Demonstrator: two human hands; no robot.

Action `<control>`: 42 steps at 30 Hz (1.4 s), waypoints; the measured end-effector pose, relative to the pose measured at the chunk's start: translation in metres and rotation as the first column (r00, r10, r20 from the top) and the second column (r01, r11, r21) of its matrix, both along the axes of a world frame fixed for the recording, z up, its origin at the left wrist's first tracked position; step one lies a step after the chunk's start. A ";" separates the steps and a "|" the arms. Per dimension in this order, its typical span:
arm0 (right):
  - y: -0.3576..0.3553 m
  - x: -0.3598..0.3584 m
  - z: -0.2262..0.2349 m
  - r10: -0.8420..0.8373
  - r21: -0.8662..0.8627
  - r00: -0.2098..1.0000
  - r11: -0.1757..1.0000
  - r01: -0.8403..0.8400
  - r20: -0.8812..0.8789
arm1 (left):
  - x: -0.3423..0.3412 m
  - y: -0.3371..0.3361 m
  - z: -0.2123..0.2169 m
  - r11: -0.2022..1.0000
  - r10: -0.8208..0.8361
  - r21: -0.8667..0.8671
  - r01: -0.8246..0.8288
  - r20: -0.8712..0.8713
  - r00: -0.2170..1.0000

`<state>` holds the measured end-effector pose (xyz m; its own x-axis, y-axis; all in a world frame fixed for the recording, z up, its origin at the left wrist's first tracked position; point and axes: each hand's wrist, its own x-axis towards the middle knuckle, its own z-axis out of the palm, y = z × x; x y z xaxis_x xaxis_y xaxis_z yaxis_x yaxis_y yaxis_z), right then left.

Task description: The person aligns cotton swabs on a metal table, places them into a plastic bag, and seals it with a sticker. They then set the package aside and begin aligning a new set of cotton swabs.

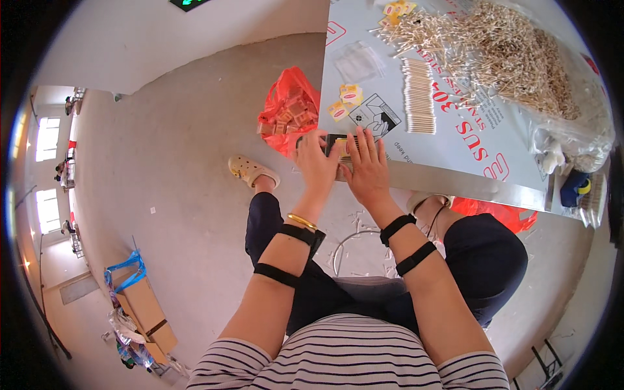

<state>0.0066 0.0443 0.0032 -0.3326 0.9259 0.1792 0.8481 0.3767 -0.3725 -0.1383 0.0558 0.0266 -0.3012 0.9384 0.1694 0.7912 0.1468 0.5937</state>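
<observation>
Left hand (316, 162), right hand (367, 170) cover small dark box (337, 144); contents unclear.

shirt (348, 354): white with dark navy horizontal stripes
trousers (484, 260): dark navy
forearm straps (286, 255): black, 2 on each arm
bangle (302, 221): gold
shoe (250, 170): pale cream
plastic bag (286, 107): bright orange-red
table sheet (455, 123): pale grey-white with red lettering and a black line drawing
cotton swabs (507, 55): tan sticks, whitish tips
small packets (348, 97): yellow with red marks
cardboard box (149, 312): brown, blue strap
floor (182, 156): grey
</observation>
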 end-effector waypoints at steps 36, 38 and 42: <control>0.000 -0.002 0.005 -0.013 -0.025 1.000 1.000 0.013 -0.013 | -0.068 0.027 0.041 0.687 -0.720 -0.259 0.679 -0.374 0.585; 0.000 -0.002 0.005 -0.013 -0.009 1.000 1.000 0.013 -0.014 | -0.069 0.028 0.043 0.679 -0.725 -0.259 0.687 -0.388 0.569; -0.001 -0.002 0.006 -0.009 -0.010 0.999 1.000 0.009 -0.036 | -0.067 0.031 0.042 0.650 -0.742 -0.341 0.679 -0.480 0.469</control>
<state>0.0044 0.0437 0.0090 -0.3177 0.9307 0.1813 0.8376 0.3651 -0.4063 -0.2053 0.0868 0.0689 0.5915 0.8054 -0.0389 0.8061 -0.5896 0.0499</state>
